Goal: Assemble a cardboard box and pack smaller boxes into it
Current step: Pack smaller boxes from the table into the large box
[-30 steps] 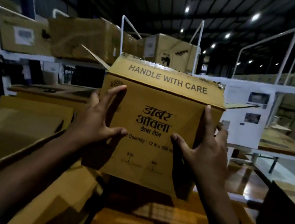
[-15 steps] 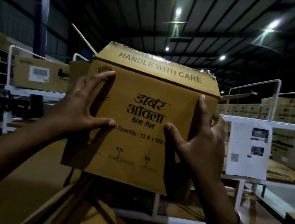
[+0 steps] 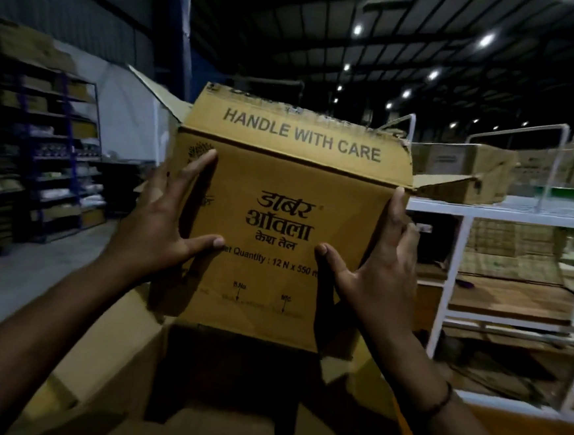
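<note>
box printed "handle with care" and "quantity : 12 n x 550" is at frame centre, carried between left hand and right hand, fingers wide and straight along its side edges, above an open carton at the bottom.

The hall is dim; small ceiling lamps glare softly at upper right. Deep shadow pools beneath the box. Frame edges bend and blur, and the shelving looks soft.

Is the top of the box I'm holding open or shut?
Open: the box has its left flap and right flap sticking outward.
</note>
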A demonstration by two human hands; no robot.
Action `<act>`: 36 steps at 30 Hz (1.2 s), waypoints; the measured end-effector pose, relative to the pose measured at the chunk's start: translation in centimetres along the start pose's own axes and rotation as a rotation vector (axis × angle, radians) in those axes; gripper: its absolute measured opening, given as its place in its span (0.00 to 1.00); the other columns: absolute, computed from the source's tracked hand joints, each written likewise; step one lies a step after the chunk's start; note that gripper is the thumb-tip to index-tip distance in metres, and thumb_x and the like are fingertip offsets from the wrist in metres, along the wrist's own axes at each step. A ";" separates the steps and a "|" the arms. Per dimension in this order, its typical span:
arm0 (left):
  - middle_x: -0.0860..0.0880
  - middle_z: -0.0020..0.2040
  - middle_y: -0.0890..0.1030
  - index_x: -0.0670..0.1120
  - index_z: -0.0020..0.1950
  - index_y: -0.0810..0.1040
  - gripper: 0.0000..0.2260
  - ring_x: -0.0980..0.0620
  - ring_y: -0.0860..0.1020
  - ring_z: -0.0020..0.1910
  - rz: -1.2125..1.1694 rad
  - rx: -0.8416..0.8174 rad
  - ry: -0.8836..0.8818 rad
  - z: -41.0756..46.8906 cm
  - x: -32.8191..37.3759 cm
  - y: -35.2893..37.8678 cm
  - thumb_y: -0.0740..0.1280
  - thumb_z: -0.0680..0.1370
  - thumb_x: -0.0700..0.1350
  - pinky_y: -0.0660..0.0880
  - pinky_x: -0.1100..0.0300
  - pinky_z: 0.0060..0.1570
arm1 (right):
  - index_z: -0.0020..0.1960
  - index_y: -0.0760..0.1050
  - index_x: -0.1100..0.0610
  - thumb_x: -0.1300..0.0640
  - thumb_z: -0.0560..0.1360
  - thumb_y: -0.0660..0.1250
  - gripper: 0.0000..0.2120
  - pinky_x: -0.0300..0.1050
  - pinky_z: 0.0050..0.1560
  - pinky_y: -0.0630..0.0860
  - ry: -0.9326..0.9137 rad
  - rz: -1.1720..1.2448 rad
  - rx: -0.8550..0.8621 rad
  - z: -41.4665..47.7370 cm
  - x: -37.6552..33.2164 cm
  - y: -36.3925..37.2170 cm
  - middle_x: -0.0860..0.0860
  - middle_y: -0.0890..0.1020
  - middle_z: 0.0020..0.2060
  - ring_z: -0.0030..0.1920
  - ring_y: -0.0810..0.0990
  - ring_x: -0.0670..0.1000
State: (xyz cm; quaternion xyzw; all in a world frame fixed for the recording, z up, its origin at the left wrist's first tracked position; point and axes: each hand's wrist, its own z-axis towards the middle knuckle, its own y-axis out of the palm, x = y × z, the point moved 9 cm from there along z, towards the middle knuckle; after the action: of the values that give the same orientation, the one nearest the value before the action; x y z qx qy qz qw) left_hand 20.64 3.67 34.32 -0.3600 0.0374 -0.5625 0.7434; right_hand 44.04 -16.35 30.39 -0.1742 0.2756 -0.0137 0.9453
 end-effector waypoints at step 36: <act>0.47 0.83 0.51 0.65 0.82 0.34 0.62 0.47 0.57 0.80 -0.165 -0.087 -0.403 -13.8 -16.7 8.8 0.82 0.69 0.49 0.65 0.36 0.71 | 0.85 0.48 0.56 0.60 0.66 0.83 0.59 0.62 0.67 0.71 0.051 -0.057 -0.144 -16.3 2.9 11.4 0.60 0.61 0.75 0.71 0.61 0.56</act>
State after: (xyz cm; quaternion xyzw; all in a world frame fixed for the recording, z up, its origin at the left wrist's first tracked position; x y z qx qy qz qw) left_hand 15.38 12.21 13.24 -0.4987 -0.1173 -0.5362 0.6709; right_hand 37.14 -11.28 12.16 -0.2489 0.2951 -0.0252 0.9221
